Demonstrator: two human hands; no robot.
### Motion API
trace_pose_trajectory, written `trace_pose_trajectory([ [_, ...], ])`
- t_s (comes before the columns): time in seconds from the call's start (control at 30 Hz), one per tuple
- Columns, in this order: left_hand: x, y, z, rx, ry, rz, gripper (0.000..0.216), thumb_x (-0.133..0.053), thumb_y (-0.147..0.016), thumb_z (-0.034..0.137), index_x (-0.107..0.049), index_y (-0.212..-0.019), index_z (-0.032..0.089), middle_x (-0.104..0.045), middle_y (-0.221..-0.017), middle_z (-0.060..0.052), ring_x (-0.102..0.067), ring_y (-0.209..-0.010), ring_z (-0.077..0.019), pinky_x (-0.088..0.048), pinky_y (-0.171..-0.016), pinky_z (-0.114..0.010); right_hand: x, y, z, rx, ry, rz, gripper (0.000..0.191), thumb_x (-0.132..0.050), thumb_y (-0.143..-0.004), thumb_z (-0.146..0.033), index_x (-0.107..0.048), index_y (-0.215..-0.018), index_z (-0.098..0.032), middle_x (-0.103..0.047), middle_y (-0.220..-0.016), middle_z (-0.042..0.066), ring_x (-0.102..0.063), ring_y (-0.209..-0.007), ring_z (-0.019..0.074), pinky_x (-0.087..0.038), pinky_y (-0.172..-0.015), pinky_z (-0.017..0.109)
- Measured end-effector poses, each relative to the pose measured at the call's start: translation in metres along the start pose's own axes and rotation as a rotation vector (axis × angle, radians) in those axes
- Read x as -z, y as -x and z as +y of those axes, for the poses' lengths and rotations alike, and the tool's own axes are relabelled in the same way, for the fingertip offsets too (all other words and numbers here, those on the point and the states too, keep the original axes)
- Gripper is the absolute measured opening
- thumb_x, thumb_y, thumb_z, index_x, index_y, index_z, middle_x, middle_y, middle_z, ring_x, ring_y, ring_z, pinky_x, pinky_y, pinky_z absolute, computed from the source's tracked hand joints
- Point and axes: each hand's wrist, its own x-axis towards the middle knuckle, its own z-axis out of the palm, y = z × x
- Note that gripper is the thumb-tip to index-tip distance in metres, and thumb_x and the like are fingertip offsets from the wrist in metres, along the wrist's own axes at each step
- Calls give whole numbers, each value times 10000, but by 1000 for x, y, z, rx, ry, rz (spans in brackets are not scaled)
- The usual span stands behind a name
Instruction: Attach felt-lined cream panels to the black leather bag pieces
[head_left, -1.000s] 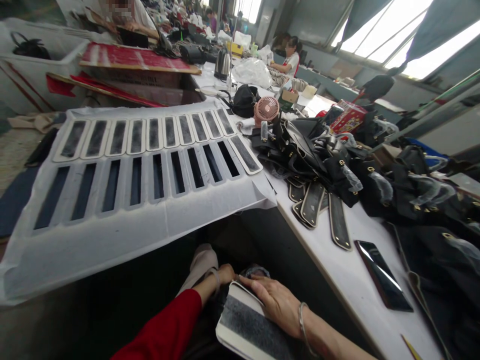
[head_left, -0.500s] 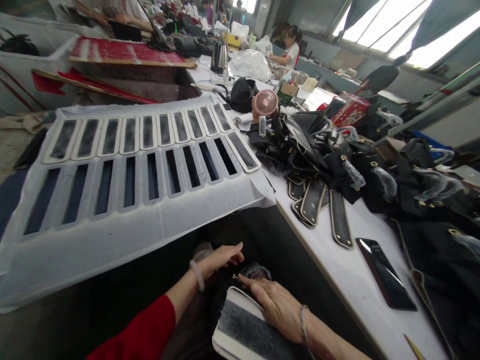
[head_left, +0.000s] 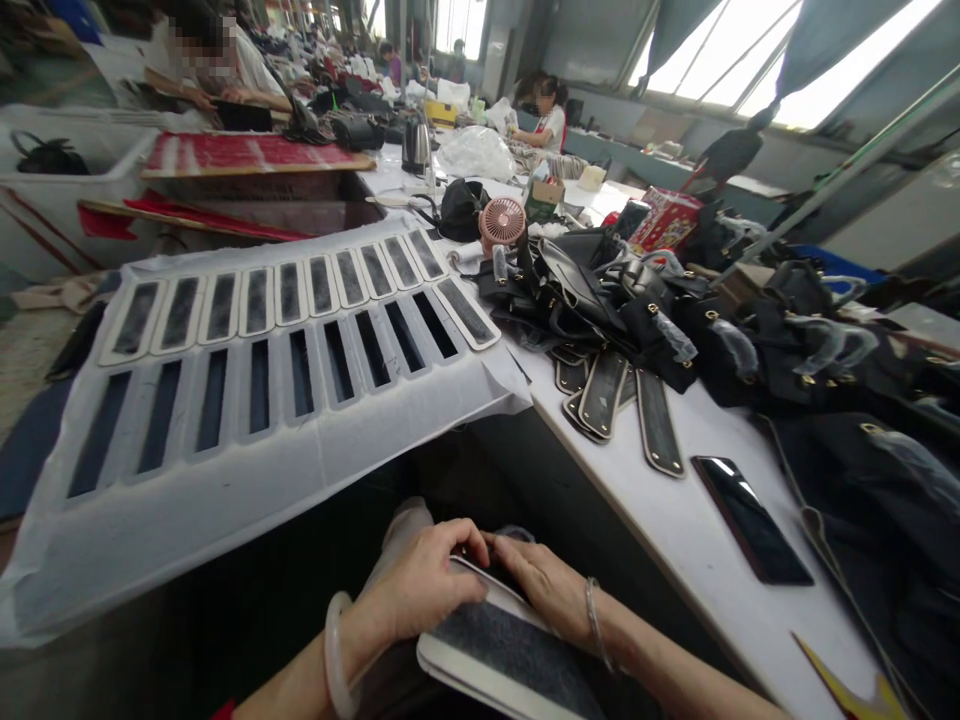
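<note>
A long panel [head_left: 517, 650] with rounded corners, a cream border and a dark fuzzy strip down its middle lies tilted over my lap. My left hand [head_left: 427, 580], wearing a pale bangle, presses its thumb on the panel's far end, with the fingers curled over the edge. Along the panel's far side rests my right hand [head_left: 547, 585], wearing a thin bangle, its fingertips close to those of the left. What lies beneath the fingertips is dark and mostly hidden. Similar panels [head_left: 292, 293] stand in a row on the white sheet [head_left: 375, 425] beyond my hands.
Dark slots [head_left: 259, 385] run along the sheet. On the right table are studded dark strips [head_left: 660, 425], black handbags [head_left: 660, 335], a phone [head_left: 750, 520] and a yellow pointed tool [head_left: 829, 675]. A pink fan [head_left: 502, 222] stands behind. Co-workers sit at the back.
My left hand has come down and right, from above the panel onto its far end. My right hand has shifted slightly along the panel's edge. The whole view has tilted a little.
</note>
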Motion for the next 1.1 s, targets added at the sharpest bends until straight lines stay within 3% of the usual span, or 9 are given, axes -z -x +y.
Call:
trace_pose_trajectory([
  [0.23,-2,4,-7,1,32,-5,173,-622,-654,202,-654,-824,209,-601,-755,49,-546,-722,-144,-394,-611,-218,-8,-2,13,68,64,-59,609,-144,-1009,-541,-615,-831,-198,-582,-756,13,-523,-699,157,-394,-687,270],
  [0.33,1,6,-8,-21,30,-11,173,-651,-676,221,-663,-848,208,-604,-759,51,-556,-771,-150,-405,-660,-219,-10,-2,14,80,84,-75,635,-153,-992,-592,-622,-841,-191,-548,-718,7,-495,-658,150,-382,-653,267],
  [0.53,15,9,-9,-133,8,-72,184,-712,-699,238,-687,-881,240,-635,-871,49,-563,-877,-160,-406,-774,-228,-9,-5,7,88,89,-113,657,-164,-972,-640,-660,-1041,-214,-656,-872,41,-598,-778,192,-433,-727,280],
  [0.7,20,8,-16,-166,56,-114,242,-763,-701,296,-694,-926,240,-647,-933,33,-560,-914,-175,-405,-806,-242,-9,-7,3,50,118,-122,658,-162,-975,-634,-671,-1085,-231,-699,-940,52,-646,-836,217,-449,-744,293],
  [0.83,21,10,-26,-135,192,-162,401,-742,-725,512,-686,-995,221,-657,-911,14,-578,-843,-173,-432,-734,-245,-10,-6,-2,43,192,-72,632,-196,-975,-627,-678,-1113,-242,-721,-948,61,-665,-839,231,-446,-730,302],
  [0.9,20,9,-36,-104,273,-175,552,-605,-772,679,-688,-1026,197,-671,-913,-14,-596,-839,-186,-453,-743,-265,-10,-6,-5,42,228,-53,621,-205,-980,-611,-668,-1169,-242,-735,-979,75,-681,-869,243,-457,-750,311],
  [1.0,10,0,-61,19,366,-51,720,-286,-888,738,-665,-1066,152,-674,-1041,-77,-605,-986,-226,-459,-863,-323,-9,-7,-10,12,219,-61,640,-194,-985,-598,-613,-1298,-229,-704,-1177,97,-665,-1059,268,-470,-873,333],
  [1.03,5,-5,-71,77,385,5,713,-260,-909,714,-647,-1086,142,-664,-1084,-91,-597,-1037,-236,-454,-892,-341,-9,-8,-12,-1,207,-69,651,-191,-984,-601,-593,-1329,-223,-670,-1250,99,-635,-1130,273,-460,-921,339],
  [1.1,-9,-15,-91,180,407,59,611,-387,-912,658,-619,-1111,128,-669,-1051,-92,-616,-1008,-237,-471,-878,-364,-8,-8,-13,-15,195,-81,660,-183,-981,-611,-559,-1367,-230,-629,-1315,88,-596,-1198,273,-446,-966,347],
])
